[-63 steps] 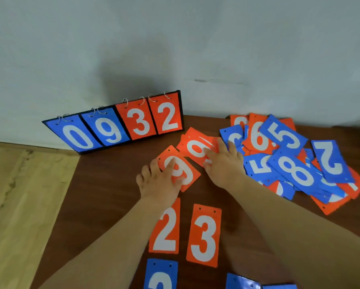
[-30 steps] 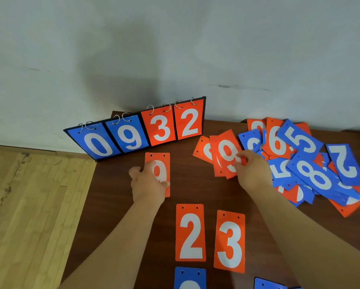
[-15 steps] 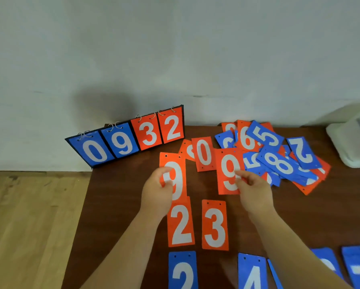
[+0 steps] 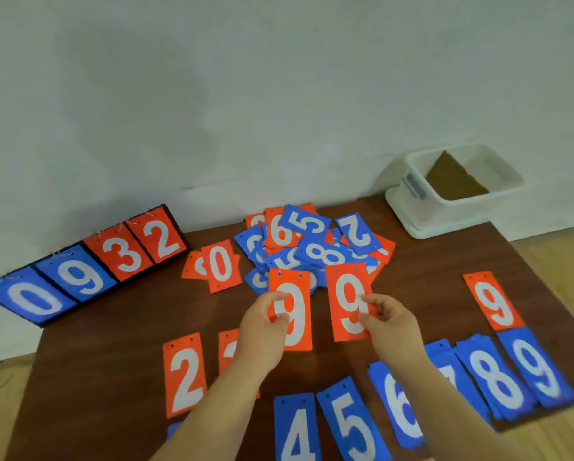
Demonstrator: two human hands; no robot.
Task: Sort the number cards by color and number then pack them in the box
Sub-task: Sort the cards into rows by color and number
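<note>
Pinching one orange 9 card [image 4: 294, 314] in the left hand [image 4: 262, 331] and a second orange 9 [image 4: 345, 294] in the right hand [image 4: 390, 324], face-up, probably for matching. Likely bound for the lone orange 9 [image 4: 495, 302] lying rightward on the tabletop [image 4: 112, 327]. Beyond: unsorted pile [image 4: 312, 247], white box [image 4: 458, 207] at far corner.

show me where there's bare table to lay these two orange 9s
Bare table lies between the scoreboard and the orange 2, and again between your right hand and the lying orange 9. The mixed pile and the blue row are crowded.
</note>
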